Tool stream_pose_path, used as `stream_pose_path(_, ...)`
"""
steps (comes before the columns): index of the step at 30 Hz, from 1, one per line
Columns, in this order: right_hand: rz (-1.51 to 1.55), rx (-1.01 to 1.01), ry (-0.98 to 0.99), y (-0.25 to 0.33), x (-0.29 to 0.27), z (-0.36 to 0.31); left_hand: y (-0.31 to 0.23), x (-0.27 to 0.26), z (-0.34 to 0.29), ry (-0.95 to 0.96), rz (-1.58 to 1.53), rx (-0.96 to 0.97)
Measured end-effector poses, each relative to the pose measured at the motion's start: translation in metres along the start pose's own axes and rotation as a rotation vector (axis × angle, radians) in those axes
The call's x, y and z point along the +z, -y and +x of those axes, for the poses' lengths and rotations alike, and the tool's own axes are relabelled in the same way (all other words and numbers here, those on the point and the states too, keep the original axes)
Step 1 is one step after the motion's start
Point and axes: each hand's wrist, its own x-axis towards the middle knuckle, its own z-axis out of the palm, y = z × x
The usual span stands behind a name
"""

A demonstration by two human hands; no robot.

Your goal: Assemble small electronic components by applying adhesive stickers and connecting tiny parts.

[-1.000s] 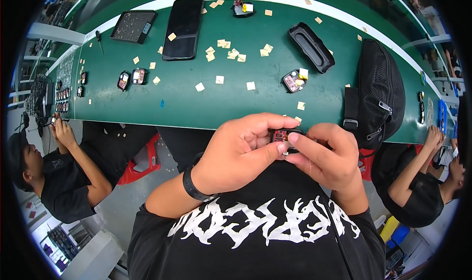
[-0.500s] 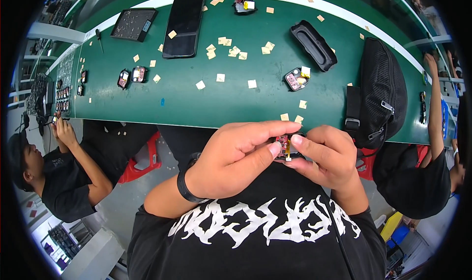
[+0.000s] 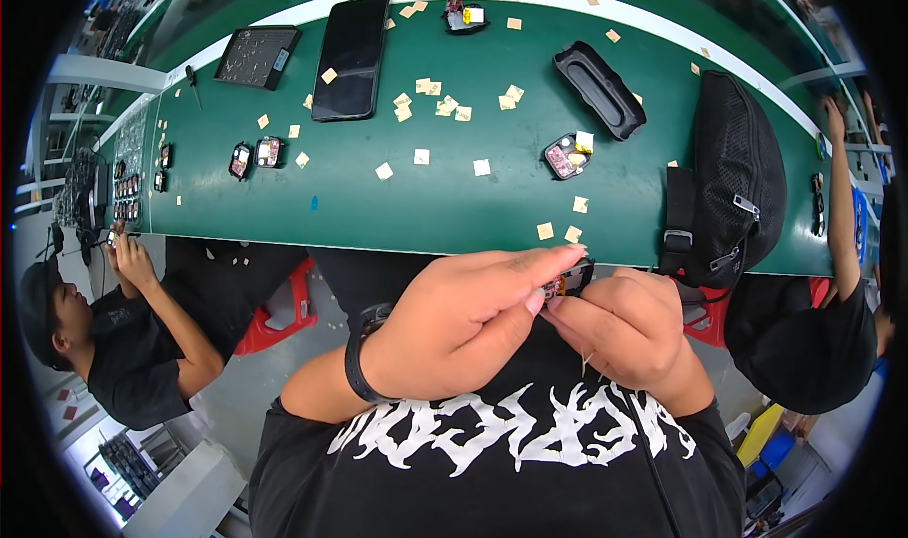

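Just off the table's near edge, my left hand [image 3: 452, 322] is closed round a small black-cased electronic device [image 3: 577, 275] with a reddish circuit board inside, its thumb and forefinger at the case. My right hand [image 3: 619, 325] has its fingers curled, with thumb and fingertips pinched at the device's near side. Those fingers hide much of the board. Below the curled right fingers a thin pale strip [image 3: 587, 360] pokes out; its kind is too small to tell. Closest on the table are small square beige adhesive pads [image 3: 545, 231] and an open device half with a battery [image 3: 567, 156].
On the green table [image 3: 397, 212] lie a black phone [image 3: 352, 60], a black tray of screws [image 3: 257, 58], a screwdriver [image 3: 192, 75], a long black case [image 3: 598, 89] and a black bag [image 3: 738, 179]. More open devices [image 3: 269, 152] lie leftward. People sit at both sides.
My right fingers have curled in over the device, covering the board and the white connector that showed before. A thin pale strip now shows under my right hand. The device appears tilted.
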Motion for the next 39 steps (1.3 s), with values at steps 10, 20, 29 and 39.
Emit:
stream_pose_path(10,-0.092,0.059,0.129,0.005,0.007,0.003,0.003,0.011,-0.004,-0.091,0.093,0.050)
stream_pose_path(20,-0.077,0.091,0.252,-0.002,0.016,0.010,0.019,0.003,-0.001,-0.138,0.091,0.011)
stream_pose_path(29,-0.238,0.730,-0.015,-0.039,0.015,-0.002,0.060,-0.097,-0.061,-0.894,0.037,-0.246)
stream_pose_path(39,-0.332,0.706,-0.083,-0.061,0.048,0.004,0.110,-0.170,-0.117,-1.138,0.645,-0.433)
